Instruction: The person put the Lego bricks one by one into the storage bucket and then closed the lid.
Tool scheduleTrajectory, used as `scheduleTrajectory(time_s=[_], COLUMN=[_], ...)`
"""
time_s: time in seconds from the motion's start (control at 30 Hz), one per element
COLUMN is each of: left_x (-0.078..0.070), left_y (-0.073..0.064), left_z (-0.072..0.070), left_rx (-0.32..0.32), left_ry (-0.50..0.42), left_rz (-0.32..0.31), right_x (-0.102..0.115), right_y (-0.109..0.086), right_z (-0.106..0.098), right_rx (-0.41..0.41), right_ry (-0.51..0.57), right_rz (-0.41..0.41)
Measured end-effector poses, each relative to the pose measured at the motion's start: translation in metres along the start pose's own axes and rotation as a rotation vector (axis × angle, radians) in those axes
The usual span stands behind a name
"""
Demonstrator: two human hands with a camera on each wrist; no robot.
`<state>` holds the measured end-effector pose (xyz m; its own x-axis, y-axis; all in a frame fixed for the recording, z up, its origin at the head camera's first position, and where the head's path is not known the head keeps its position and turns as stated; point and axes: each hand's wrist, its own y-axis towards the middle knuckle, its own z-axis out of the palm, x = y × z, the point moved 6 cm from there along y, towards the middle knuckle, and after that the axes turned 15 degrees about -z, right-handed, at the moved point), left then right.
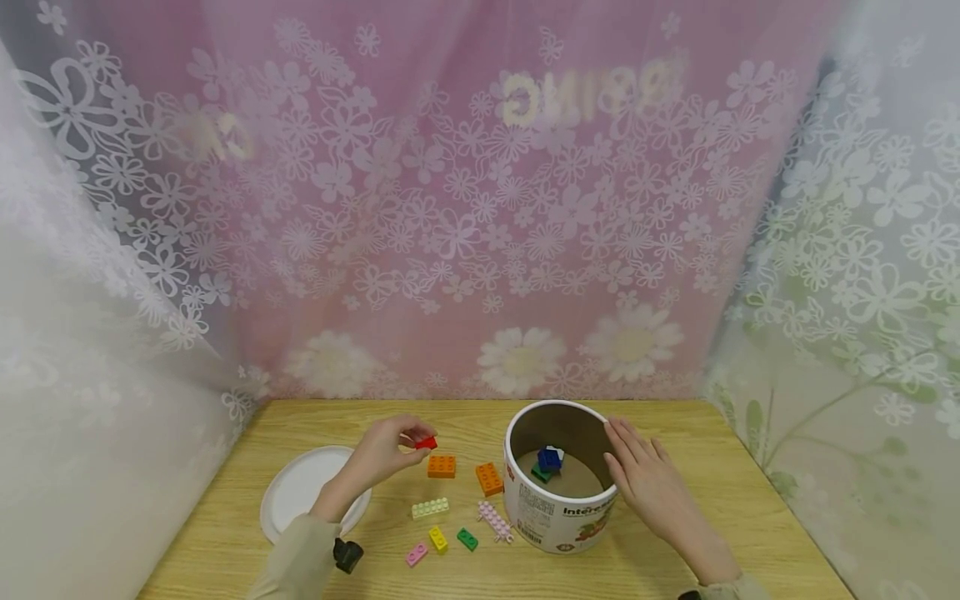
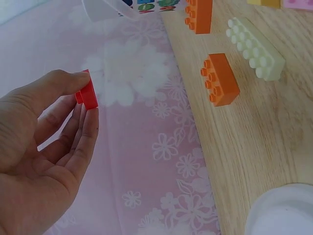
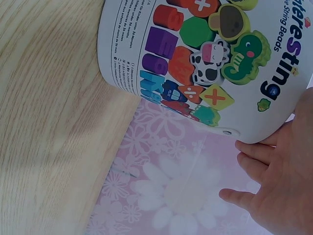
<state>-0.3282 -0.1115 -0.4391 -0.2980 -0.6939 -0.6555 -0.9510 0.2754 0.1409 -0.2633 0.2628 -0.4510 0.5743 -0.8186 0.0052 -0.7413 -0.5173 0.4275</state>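
Red toy brick [image 1: 426, 443] is pinched between the thumb and fingers of the left hand [image 1: 382, 454], held above the wooden table [image 1: 750, 500] near an orange brick [image 1: 442, 466] and apart from the bucket [image 1: 540, 510]. A gap is left between that orange brick and a second orange brick [image 1: 490, 479], set just beside the bucket wall. The bucket's mouth faces up, its right rim touched by the right hand [image 1: 647, 483] — fingers extended, slightly apart. Inside, a blue brick [image 1: 550, 459] and a green brick [image 1: 540, 474] are seen with open room around them. A round white lid [image 1: 288, 500] is laid near the table's left edge.
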Motion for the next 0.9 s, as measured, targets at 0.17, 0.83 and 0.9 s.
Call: scheduleTrajectory(time_s=[0.17,0.83,0.9], left_x=[-0.010,-0.067,-0.074], left_y=[0.006,0.033,0.035], left_z=[0.002,0.025,0.028], left_rx=[0.007,0.065,0.073], left_ry=[-0.013,-0.033,-0.049], left_rz=[0.014,0.129,0.145], right_x=[-0.001,-0.001,-0.001], right_y=[0.000,-0.001,-0.001], right_z=[0.000,0.001,0.002], right_rx=[-0.005,-0.005,-0.002], right_ry=[0.006,0.015,0.015], right_rz=[0.006,0.013,0.015])
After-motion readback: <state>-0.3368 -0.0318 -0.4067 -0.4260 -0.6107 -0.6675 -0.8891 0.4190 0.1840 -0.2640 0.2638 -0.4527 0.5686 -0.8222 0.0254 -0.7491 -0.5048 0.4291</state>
